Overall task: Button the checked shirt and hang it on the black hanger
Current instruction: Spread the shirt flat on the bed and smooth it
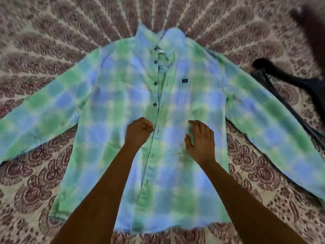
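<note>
Across the patterned bedspread (52,41) the checked shirt (114,103) lies flat on its front-up side, sleeves thrown wide, and the black hanger (288,85) waits well off to the right, beside one sleeve. I'm at mid-placket now: my left hand (139,132) is curled tight at the placket edge, seemingly pinching the button strip, though blur hides exactly what the fingertips hold. My right hand (200,143) hovers or rests lightly on the other panel, fingers loosely spread, gripping nothing. Four dark buttons (155,83) above look undone; below my hands the two fronts lie overlapped, but I can't tell if they're fastened. Risk from here, as I judge it: matching a button to the wrong hole, since the upper front gapes crookedly. Tugging with one hand alone could also drag the whole shirt askew and rumple the bedspread.
</note>
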### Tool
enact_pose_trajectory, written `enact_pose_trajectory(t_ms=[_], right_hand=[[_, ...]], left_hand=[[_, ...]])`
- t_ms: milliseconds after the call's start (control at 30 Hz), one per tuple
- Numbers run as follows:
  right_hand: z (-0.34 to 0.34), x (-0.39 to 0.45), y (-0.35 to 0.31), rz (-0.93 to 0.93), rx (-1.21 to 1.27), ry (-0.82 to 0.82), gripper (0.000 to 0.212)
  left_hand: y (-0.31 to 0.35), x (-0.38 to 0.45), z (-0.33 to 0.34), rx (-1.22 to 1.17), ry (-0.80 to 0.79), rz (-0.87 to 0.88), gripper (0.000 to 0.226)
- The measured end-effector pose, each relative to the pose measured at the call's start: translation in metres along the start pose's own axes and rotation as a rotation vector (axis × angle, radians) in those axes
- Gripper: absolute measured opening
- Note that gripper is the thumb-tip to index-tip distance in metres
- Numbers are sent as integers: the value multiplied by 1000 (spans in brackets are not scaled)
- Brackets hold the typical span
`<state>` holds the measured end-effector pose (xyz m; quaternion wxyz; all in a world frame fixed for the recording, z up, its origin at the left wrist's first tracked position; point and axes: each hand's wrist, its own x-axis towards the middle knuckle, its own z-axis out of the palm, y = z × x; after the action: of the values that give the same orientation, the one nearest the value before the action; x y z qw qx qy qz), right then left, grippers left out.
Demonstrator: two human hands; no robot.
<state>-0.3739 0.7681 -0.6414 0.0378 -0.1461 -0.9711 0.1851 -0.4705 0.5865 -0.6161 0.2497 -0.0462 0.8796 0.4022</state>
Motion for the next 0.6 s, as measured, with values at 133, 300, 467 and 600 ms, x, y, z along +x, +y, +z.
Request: enact_pose_trajectory(t_ms=[133,300,467,600], right_hand=[[5,57,1,-9,29,44,47],[0,114,9,-29,60,70,45],[4,167,25,-42,43,40,47],[17,208,37,-19,8,-23,52]], left_hand=[[29,51,8,-31,77,62,23],[68,111,22,-169,63,51,12],[98,170,40,-231,69,-57,33],[124,214,45,-447,32,-122,45]])
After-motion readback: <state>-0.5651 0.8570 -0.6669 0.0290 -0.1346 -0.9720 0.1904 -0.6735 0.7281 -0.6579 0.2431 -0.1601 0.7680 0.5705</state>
